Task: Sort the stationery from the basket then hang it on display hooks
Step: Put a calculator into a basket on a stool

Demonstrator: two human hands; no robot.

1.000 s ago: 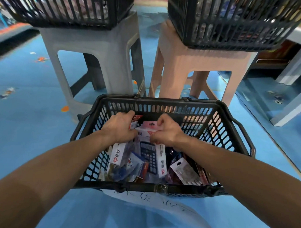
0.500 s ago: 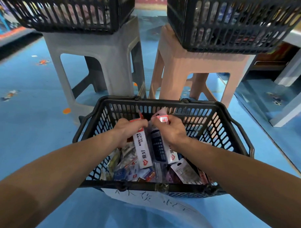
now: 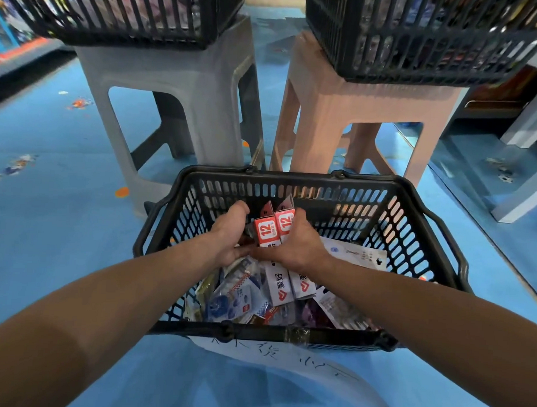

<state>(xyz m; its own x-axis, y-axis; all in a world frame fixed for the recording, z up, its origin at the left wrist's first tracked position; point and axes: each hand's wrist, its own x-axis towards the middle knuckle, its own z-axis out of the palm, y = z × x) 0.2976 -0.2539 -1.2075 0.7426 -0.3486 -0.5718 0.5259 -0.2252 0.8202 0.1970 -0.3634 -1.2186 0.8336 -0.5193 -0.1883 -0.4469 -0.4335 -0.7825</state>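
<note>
The right hand (image 3: 294,247) wraps its fingers round a pair of cartons (image 3: 267,233), held side by side and upright over the middle of the basket (image 3: 292,177). The left hand (image 3: 229,237) curls against the pair's left side, thumb lying across beneath. How firmly the left fingers bear on the far face cannot be told.

The cartons are slim rectangular card boxes, red at the top with a white "12", white below, each with a folded hang tab.

Progress: sorting appears to be at an early stage. Two like items are matched. Many loose packets remain below, among them a glossy blue blister pack (image 3: 236,296) and a flat white sachet (image 3: 356,255). No display hooks are visible, so hanging is judged wholly outstanding.

The basket is rigid black plastic with slotted lattice walls and hinged handles. A handwritten paper label (image 3: 271,355) hangs from its near rim. Beyond stand a grey stool (image 3: 186,87) and a pink stool (image 3: 371,106), smooth moulded plastic, each bearing another black basket. The floor (image 3: 47,226) is matt blue.
</note>
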